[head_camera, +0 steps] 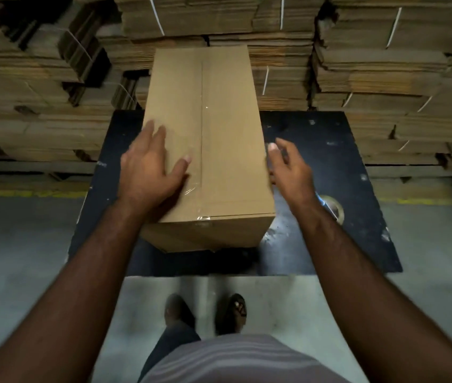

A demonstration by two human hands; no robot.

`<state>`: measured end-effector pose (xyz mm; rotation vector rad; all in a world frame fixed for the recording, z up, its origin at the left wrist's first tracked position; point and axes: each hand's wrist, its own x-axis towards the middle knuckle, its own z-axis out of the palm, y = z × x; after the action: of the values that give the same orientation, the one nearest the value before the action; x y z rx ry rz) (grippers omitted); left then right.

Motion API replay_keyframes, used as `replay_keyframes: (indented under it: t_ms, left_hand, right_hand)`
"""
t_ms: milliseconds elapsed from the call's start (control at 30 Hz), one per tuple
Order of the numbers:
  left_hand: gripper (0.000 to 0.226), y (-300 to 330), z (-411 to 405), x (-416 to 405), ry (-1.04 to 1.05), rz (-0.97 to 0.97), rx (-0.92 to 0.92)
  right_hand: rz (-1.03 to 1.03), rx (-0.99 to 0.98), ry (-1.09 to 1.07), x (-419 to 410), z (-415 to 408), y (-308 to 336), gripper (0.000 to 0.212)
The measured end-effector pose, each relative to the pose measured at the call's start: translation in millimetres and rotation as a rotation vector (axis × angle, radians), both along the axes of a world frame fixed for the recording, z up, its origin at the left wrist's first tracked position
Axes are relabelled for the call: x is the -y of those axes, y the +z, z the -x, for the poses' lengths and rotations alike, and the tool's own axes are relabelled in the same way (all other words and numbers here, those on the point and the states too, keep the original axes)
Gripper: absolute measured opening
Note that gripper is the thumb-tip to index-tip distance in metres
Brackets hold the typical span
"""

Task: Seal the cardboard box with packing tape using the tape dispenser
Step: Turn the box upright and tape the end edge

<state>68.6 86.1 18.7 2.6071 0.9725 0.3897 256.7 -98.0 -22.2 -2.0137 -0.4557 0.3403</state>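
A long brown cardboard box (227, 128) lies on a dark table (316, 150), its flaps shut. A strip of clear packing tape (201, 134) runs along its centre seam and folds over the near edge. My left hand (150, 170) rests flat on the box's top left part, fingers spread, thumb near the tape. Against the box's right side sits my right hand (288, 167), fingers apart, holding nothing. A tape roll (332, 207) lies on the table just behind my right forearm, partly hidden.
Tall stacks of flattened, strapped cardboard (385, 78) fill the back and both sides beyond the table. A yellow floor line (25, 193) runs along the grey concrete floor. My feet (205, 313) stand at the table's near edge.
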Motion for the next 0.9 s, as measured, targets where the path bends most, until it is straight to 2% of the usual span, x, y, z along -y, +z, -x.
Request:
replay_keyframes:
  t_ms: [67, 133, 200, 267, 367, 467, 567, 633, 667, 733, 800, 900]
  left_hand:
    - [0.079, 5.3, 2.2, 29.4, -0.196, -0.024, 0.014]
    - [0.085, -3.8, 7.0, 59.0, -0.336, -0.122, -0.123]
    - [0.089, -16.3, 11.5, 72.7, -0.376, -0.244, -0.267]
    - [0.091, -20.8, 15.9, 66.8, -0.380, -0.279, -0.339]
    - [0.093, -22.0, 27.4, 41.0, -0.430, -0.317, -0.352]
    - [0.097, -22.6, 38.0, 21.9, -0.464, -0.327, -0.370]
    - [0.104, -25.5, 40.0, 17.7, -0.479, -0.365, -0.362]
    - [0.106, -29.0, 40.6, 17.2, -0.469, -0.393, -0.342]
    - [0.106, -30.6, 41.1, 16.5, -0.460, -0.397, -0.335]
    - [0.107, -32.7, 41.9, 15.9, -0.444, -0.393, -0.322]
    - [0.106, -32.1, 46.7, 19.5, -0.428, -0.373, -0.291]
    - [0.100, -31.9, 66.4, 31.3, -0.375, -0.327, -0.201]
  right_hand:
    - [0.106, 0.075, -0.149, 17.6, -13.0, -22.9, 0.038]
    - [0.342, 0.115, -0.238, 38.7, -26.0, -54.1, 0.037]
    - [0.577, 0.088, -0.222, 60.1, -33.1, -81.8, 0.042]
    - [0.752, 0.032, -0.135, 75.3, -37.5, -107.1, 0.054]
    - [0.809, -0.015, -0.067, 79.9, -45.6, -131.0, 0.067]
    - [0.791, -0.011, -0.084, 71.4, -48.7, -139.8, 0.071]
    - [0.663, -0.093, -0.125, 62.1, -32.2, -141.2, 0.059]
    - [0.588, -0.064, -0.118, 54.5, -16.2, -137.0, 0.061]
    - [0.539, -0.048, -0.137, 51.5, -8.1, -134.0, 0.059]
    - [0.325, -0.135, -0.190, 47.4, 7.9, -114.8, 0.054]
    - [0.121, -0.201, -0.198, 46.5, 18.7, -89.9, 0.066]
    - [-0.049, -0.182, -0.159, 51.0, 32.0, -39.3, 0.095]
